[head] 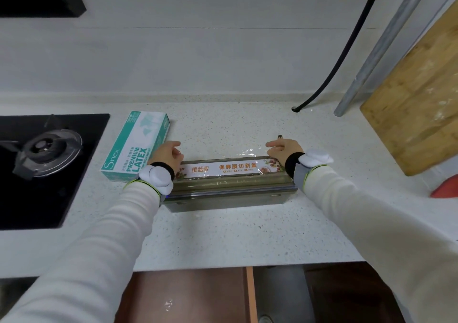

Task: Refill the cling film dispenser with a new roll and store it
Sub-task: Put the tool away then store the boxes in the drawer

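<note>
Dispenser [230, 186] lying lengthwise across the speckled counter [223, 236], near centre, long side toward the viewer; printed label strip along its top with orange characters. Clear film [252, 153] drawn out from the dispenser's far edge toward 12 o'clock, wrinkled and glinting, flat over the counter between the two hands.

Left hand [168, 154] at the dispenser's 9 o'clock end, fingers curled narrow, seemingly pinching the film's left corner; contact itself too faint to confirm. Right hand [282, 150] at the 3 o'clock end, fingers likewise curled close, tips pressed at the film's right corner. White wrist units and black cuffs on both arms, white sleeves running back toward 6 o'clock.

Glove box [137, 146], green and white, marked PREMIUM LATEX, at 10 o'clock of the dispenser, touching or just beside the left hand, angled on the counter. Small dark object [280, 136] just past the right fingers, too small to tell. Stove [44, 159] with one burner at 9 o'clock, well apart. Cutting board [416, 99] leaning at 2 o'clock against the wall. Black hose [347, 50] and grey pipe [376, 57] coming down at 1 o'clock. Red item [446, 186] at 3 o'clock, mostly cut off. Brown cabinet [188, 295] below the counter at 6 o'clock.
</note>
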Available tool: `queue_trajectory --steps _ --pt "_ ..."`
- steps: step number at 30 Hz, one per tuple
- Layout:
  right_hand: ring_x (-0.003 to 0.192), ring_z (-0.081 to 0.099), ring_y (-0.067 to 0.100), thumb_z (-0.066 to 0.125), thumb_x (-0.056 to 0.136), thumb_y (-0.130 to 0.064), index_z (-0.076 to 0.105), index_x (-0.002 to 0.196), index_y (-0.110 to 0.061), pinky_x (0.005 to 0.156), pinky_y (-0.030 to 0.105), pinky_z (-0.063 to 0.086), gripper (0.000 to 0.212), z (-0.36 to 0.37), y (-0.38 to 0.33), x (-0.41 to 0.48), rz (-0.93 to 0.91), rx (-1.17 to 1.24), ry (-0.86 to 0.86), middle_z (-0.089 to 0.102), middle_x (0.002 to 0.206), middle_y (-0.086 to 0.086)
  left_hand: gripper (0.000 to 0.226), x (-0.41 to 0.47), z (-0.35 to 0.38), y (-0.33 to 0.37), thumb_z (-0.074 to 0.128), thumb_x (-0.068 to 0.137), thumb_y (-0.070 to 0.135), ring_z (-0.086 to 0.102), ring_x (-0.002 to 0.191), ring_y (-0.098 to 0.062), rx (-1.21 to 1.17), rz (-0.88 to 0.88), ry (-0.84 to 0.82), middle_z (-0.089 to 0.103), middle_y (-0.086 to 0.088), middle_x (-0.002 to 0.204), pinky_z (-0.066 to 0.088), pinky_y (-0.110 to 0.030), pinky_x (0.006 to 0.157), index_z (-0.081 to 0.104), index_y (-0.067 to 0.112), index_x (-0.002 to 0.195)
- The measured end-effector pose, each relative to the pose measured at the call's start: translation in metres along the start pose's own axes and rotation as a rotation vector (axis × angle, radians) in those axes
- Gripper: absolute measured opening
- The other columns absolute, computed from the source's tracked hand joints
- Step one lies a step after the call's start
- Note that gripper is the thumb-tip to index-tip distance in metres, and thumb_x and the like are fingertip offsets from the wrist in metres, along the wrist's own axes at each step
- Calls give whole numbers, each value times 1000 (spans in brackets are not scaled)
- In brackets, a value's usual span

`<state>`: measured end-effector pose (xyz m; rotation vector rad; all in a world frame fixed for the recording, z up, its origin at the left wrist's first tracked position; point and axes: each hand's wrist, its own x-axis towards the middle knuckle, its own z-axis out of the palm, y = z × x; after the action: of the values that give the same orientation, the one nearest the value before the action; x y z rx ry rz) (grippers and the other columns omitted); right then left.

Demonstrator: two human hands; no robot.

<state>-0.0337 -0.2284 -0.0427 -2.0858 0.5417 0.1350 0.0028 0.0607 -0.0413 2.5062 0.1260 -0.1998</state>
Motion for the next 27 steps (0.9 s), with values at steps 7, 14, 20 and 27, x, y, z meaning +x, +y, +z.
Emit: queue_trajectory --steps 7,14,20,27 --pt "71 56 14 63 86 -7 72 105 -6 70 20 48 21 -12 -2 -17 -75 60 79 64 91 7 33 -15 -13 -2 49 93 4 56 90 -24 -91 144 68 64 -15 106 44 -26 83 59 11 123" --pt "87 58 16 64 85 -5 72 100 -4 86 26 49 17 -19 0 -43 -139 108 119 70 107 14 25 -45 -22 -11 49 94 5 51 86 -15 -122 213 88 59 -3 93 40 -22 78 67 14 109" --pt "78 60 12 64 85 -4 70 88 -9 80 22 47 9 -23 5 -63 -223 127 25 68 89 1 14 -73 -24 -18 55 91 10 52 88 -14 -109 164 80 62 3 94 41 -26 82 67 18 92" --pt "76 49 9 66 82 -12 72 85 -13 78 24 42 6 -26 35 -94 -306 -154 -80 59 87 -6 14 -123 -12 -32 57 89 16 50 109 -28 130 94 66 60 -5 107 39 -43 100 69 23 88"
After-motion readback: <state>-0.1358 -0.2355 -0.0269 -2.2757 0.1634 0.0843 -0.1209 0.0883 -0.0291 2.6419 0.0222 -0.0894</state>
